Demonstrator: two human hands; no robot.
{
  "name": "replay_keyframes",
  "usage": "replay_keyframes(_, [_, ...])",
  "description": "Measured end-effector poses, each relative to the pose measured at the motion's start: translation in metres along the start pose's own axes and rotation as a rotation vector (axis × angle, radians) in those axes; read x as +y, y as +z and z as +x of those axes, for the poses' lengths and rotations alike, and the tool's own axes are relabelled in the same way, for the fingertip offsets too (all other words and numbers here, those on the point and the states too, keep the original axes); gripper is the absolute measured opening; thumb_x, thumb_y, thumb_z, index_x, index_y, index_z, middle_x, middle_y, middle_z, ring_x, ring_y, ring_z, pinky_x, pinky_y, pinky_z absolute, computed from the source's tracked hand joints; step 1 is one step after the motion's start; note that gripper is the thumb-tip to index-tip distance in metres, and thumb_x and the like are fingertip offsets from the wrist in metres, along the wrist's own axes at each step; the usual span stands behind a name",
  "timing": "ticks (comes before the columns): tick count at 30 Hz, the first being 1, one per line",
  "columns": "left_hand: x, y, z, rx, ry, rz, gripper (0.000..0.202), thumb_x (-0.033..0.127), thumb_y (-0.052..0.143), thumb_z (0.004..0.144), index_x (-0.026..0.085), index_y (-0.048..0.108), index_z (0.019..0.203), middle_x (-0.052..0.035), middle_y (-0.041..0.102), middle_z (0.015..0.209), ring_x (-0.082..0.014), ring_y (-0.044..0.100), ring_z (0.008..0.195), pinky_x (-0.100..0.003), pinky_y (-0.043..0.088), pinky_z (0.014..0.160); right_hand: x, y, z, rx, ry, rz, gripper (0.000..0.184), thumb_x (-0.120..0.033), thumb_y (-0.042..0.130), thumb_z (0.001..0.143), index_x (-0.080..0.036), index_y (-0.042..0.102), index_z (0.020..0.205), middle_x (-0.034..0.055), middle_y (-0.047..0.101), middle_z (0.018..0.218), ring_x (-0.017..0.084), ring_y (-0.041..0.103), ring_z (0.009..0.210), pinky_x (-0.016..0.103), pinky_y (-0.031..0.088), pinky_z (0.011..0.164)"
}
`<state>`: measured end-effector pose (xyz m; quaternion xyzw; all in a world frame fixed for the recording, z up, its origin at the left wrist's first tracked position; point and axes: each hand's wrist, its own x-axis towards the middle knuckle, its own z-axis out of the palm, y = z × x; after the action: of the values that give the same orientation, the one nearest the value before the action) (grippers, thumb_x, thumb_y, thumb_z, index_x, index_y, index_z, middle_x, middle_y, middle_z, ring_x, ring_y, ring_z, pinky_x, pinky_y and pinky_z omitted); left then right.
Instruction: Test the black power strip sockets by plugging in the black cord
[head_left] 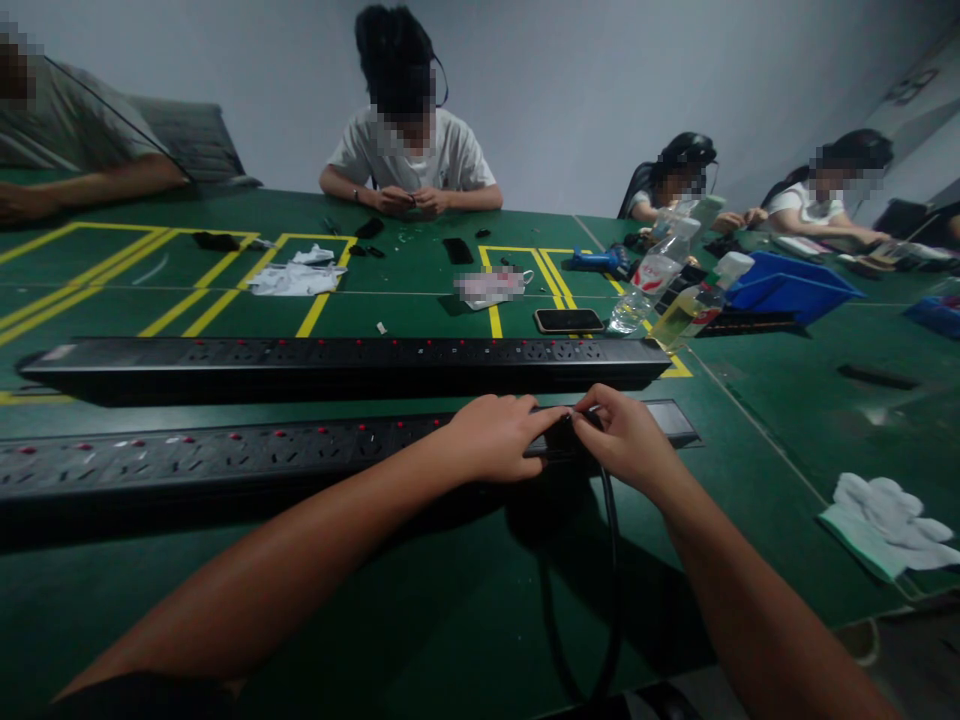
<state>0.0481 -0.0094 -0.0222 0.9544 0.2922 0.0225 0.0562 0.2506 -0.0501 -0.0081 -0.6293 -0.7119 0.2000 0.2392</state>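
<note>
Near power strip [225, 455] runs 9-to-3 across the tabletop [750, 450], both hands at its 3 o'clock end: left hand [499, 435] clamped over it, right hand [626, 435] touching, pinching the cable [613, 560] that drops toward 6 o'clock.
</note>
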Motion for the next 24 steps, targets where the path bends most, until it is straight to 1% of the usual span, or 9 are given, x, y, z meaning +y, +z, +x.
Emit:
replay_keyframes(7, [0.000,-0.003,-0.001,0.011,-0.018,-0.002,0.067,0.051,0.047,0.084,0.035,0.028,0.146,-0.0065,0.061,0.113,-0.0265,0.063,0.094,-0.036,0.045,0.073,0.000,0.005,0.003,0.051,0.008,0.129,0.010,-0.027,0.059,0.078,-0.017,0.062,0.077,-0.0036,0.049,0.052,0.011,0.041,0.048,0.024,0.025,0.044])
replay_keyframes(11, [-0.001,-0.004,-0.001,0.010,-0.030,-0.016,0.067,0.053,0.048,0.084,0.037,0.029,0.146,-0.0059,0.062,0.108,-0.0269,0.063,0.092,-0.037,0.045,0.072,-0.009,-0.005,-0.002,0.070,0.021,0.187,0.010,-0.028,0.063,0.075,-0.018,0.061,0.073,-0.0047,0.044,0.047,0.010,0.037,0.043,0.024,0.021,0.041])
replay_keyframes(13, [-0.002,-0.004,-0.001,0.011,-0.028,-0.020,0.067,0.056,0.047,0.084,0.038,0.029,0.146,-0.0063,0.062,0.109,-0.0277,0.063,0.092,-0.037,0.045,0.071,-0.018,-0.017,-0.007,0.151,0.049,0.282,0.012,-0.030,0.064,0.075,-0.019,0.059,0.075,-0.0043,0.047,0.047,0.011,0.040,0.041,0.024,0.022,0.040])
replay_keyframes(15, [-0.003,-0.004,-0.001,0.007,-0.017,-0.027,0.068,0.059,0.046,0.083,0.038,0.029,0.146,-0.0070,0.061,0.111,-0.0284,0.063,0.093,-0.037,0.046,0.070,-0.027,-0.027,-0.011,0.300,0.058,0.396,0.014,-0.032,0.064,0.077,-0.020,0.058,0.082,-0.0028,0.053,0.053,0.012,0.044,0.041,0.024,0.026,0.039])
replay_keyframes(16, [-0.003,-0.004,-0.001,0.003,-0.012,-0.034,0.069,0.059,0.046,0.083,0.038,0.028,0.146,-0.0072,0.061,0.113,-0.0284,0.063,0.093,-0.037,0.046,0.070,-0.030,-0.030,-0.012,0.330,0.044,0.422,0.015,-0.033,0.064,0.078,-0.021,0.057,0.083,-0.0024,0.055,0.054,0.012,0.046,0.042,0.024,0.028,0.040])
replay_keyframes(17, [-0.003,-0.004,-0.001,-0.002,-0.009,-0.042,0.069,0.059,0.046,0.083,0.037,0.027,0.146,-0.0074,0.061,0.114,-0.0283,0.063,0.093,-0.037,0.046,0.070,-0.033,-0.030,-0.012,0.298,0.025,0.422,0.015,-0.033,0.065,0.077,-0.021,0.057,0.081,-0.0028,0.053,0.053,0.012,0.045,0.041,0.024,0.026,0.039])
replay_keyframes(18, [-0.003,-0.004,-0.001,-0.003,-0.013,-0.051,0.070,0.058,0.047,0.083,0.036,0.026,0.146,-0.0077,0.061,0.116,-0.0282,0.063,0.095,-0.037,0.047,0.071,-0.033,-0.028,-0.012,0.219,0.015,0.400,0.015,-0.032,0.065,0.077,-0.020,0.057,0.081,-0.0035,0.051,0.052,0.011,0.044,0.041,0.023,0.025,0.039])
replay_keyframes(21, [-0.002,-0.003,0.000,0.013,-0.053,-0.090,0.080,0.054,0.050,0.080,0.024,0.020,0.148,-0.0104,0.061,0.121,-0.0289,0.062,0.100,-0.038,0.048,0.075,-0.028,-0.010,-0.006,0.047,-0.014,0.298,0.012,-0.030,0.062,0.081,-0.020,0.056,0.083,-0.0073,0.041,0.047,0.009,0.038,0.040,0.022,0.021,0.039])
replay_keyframes(24, [-0.002,-0.001,0.000,0.028,-0.084,-0.118,0.084,0.054,0.052,0.078,0.016,0.019,0.146,-0.0128,0.061,0.123,-0.0293,0.062,0.103,-0.038,0.048,0.078,-0.022,0.008,-0.001,0.005,-0.039,0.196,0.012,-0.029,0.058,0.083,-0.019,0.055,0.089,-0.0086,0.039,0.047,0.009,0.037,0.041,0.023,0.022,0.042])
